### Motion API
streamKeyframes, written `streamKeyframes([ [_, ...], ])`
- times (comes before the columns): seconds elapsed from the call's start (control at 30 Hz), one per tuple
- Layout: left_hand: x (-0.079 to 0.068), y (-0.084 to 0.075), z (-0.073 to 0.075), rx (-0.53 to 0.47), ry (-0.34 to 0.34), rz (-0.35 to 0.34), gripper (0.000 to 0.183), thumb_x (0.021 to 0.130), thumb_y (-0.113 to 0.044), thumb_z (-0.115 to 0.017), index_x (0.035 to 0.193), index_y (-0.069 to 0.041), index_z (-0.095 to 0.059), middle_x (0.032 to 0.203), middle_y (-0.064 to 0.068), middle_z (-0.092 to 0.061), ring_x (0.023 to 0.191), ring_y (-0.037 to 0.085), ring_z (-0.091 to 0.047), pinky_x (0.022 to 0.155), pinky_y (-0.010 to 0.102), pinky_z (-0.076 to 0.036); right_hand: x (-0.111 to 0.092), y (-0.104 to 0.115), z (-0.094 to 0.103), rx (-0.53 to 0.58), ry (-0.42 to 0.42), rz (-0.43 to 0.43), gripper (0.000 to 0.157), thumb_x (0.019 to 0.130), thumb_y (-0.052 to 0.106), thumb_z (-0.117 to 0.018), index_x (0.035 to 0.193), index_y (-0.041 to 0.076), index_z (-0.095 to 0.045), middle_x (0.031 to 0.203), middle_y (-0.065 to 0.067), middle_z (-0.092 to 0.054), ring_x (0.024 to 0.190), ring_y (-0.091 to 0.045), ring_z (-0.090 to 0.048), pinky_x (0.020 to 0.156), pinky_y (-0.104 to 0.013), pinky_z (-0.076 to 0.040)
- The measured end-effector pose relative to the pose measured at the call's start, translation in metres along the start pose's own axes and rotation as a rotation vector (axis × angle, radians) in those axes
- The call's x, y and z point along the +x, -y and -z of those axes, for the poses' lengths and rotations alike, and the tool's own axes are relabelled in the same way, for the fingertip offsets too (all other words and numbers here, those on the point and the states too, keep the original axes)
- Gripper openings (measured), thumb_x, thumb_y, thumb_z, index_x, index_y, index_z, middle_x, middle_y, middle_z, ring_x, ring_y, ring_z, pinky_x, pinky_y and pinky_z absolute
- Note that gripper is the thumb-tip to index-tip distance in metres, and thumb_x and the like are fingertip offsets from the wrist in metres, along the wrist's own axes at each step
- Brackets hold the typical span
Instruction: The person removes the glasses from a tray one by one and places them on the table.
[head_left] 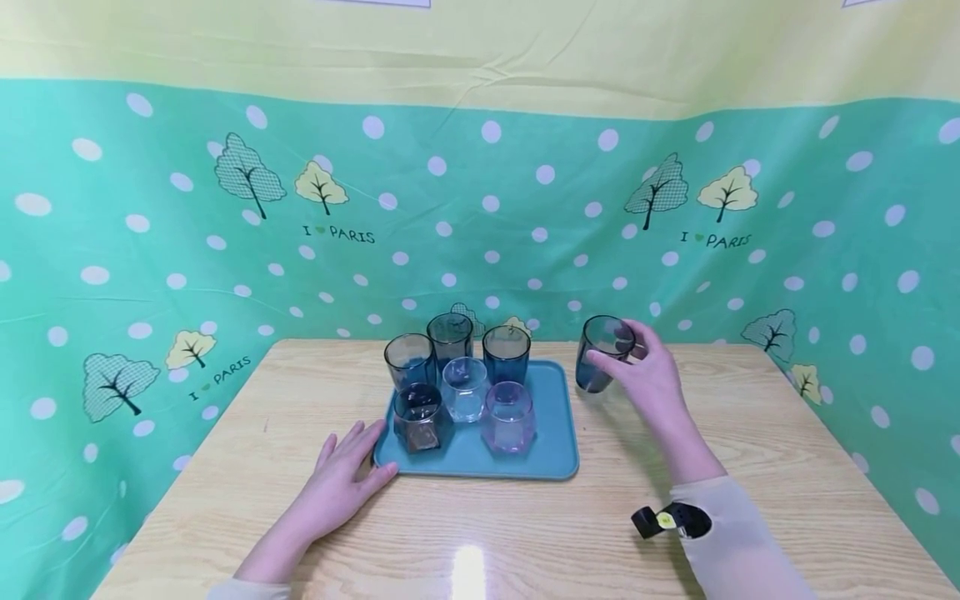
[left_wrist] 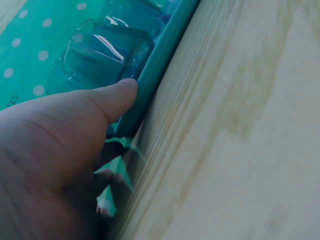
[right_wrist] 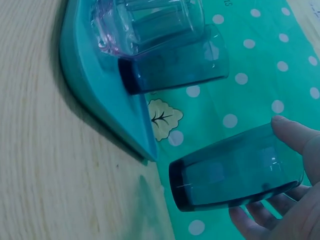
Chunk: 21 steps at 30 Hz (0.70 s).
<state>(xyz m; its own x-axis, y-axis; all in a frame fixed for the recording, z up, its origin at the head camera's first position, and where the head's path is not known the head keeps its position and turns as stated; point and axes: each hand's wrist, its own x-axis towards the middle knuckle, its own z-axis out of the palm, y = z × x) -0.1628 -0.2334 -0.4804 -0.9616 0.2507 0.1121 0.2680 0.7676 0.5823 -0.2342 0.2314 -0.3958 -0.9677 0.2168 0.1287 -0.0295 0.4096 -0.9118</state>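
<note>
Dark-blue transparent glass forms the tall, straight-sided tumbler [right_wrist: 235, 170] in the R hand [head_left: 648, 371]; thumb & fingers grasp it from opposite sides nr the rim. Pos.: just beyond the R side of the blue rectangular tray [head_left: 555, 417], slightly tilted, base raised off the light wood-grain counter [head_left: 585, 533]. L hand [head_left: 341, 475]: fingers extended & released, resting at the tray's L edge, thumb touching the rim nr the front L corner. Tray load, 6 pcs, all upright: rear, 3 tall blue glass tumblers [head_left: 507, 362]; middle, 1 short clear glass cup [head_left: 465, 396]; front L, 1 short dark-grey faceted glass cup [head_left: 420, 425]; front R, 1 short pale-purple faceted glass cup [head_left: 510, 425]. Behind counter: green cloth backdrop w/ white dots [head_left: 450, 200]. R forearm: light sleeve [head_left: 738, 533] w/ black wrist device [head_left: 690, 520].
</note>
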Motion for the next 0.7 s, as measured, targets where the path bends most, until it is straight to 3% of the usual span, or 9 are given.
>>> streamKeyframes([
  [0.27, 0.0, 0.0, 0.001, 0.002, -0.001, -0.003, 0.081, 0.109, -0.045, -0.071, 0.169, 0.001, -0.04, 0.168, 0.025, -0.047, 0.163, 0.051, -0.024, 0.129, 0.074, 0.0, 0.003, -0.009, 0.0, 0.013, -0.016, -0.026, 0.1, 0.092, 0.047, -0.092, 0.171, 0.015, -0.04, 0.163, -0.019, -0.05, 0.151, -0.042, -0.045, 0.118, -0.058, -0.046],
  [0.7, 0.0, 0.002, 0.0, 0.003, -0.004, -0.003, 0.081, 0.109, -0.046, -0.071, 0.169, 0.0, -0.041, 0.168, 0.024, -0.048, 0.163, 0.05, -0.025, 0.13, 0.073, -0.001, 0.007, -0.019, -0.001, 0.005, -0.022, -0.038, 0.104, 0.093, 0.05, -0.091, 0.173, 0.014, -0.036, 0.164, -0.023, -0.047, 0.151, -0.043, -0.045, 0.119, -0.057, -0.046],
])
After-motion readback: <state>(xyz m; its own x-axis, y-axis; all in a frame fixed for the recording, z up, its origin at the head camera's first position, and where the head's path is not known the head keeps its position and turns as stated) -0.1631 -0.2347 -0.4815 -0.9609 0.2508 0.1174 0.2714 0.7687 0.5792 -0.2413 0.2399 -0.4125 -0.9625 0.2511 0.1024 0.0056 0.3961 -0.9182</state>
